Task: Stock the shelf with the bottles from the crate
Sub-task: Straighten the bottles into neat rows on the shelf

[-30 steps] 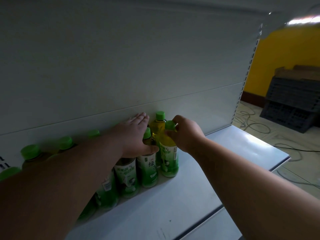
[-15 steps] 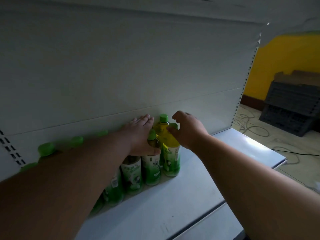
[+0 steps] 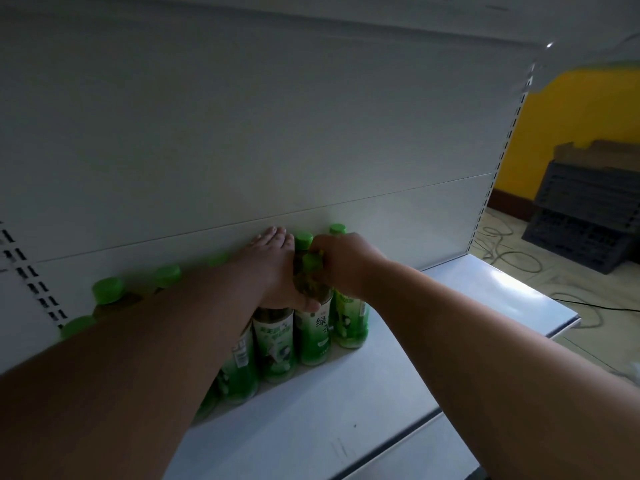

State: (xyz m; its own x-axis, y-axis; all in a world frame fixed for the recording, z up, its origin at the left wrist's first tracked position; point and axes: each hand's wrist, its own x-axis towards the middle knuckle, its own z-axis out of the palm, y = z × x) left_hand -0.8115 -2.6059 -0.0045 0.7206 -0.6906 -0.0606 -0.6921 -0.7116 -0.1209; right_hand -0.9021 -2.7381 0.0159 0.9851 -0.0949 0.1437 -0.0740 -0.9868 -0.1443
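Green-capped green-tea plastic bottles [image 3: 313, 336] upright on white metal shelf [image 3: 363, 403] | left hand [image 3: 277, 271] fingers straight, resting on bottles | right hand [image 3: 341, 263] fingers curled round a bottle neck

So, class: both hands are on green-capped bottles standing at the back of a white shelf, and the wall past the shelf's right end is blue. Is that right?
One detail is wrong: the wall is yellow, not blue, as the head view shows. The rest holds: both hands, left and right, are on green-capped bottles at the back of the white shelf.

Yellow wall [image 3: 568, 133], tiled floor [image 3: 588, 292] with looping cables [image 3: 498, 251] — dark crates [image 3: 585, 216], cardboard [image 3: 595, 154] on top
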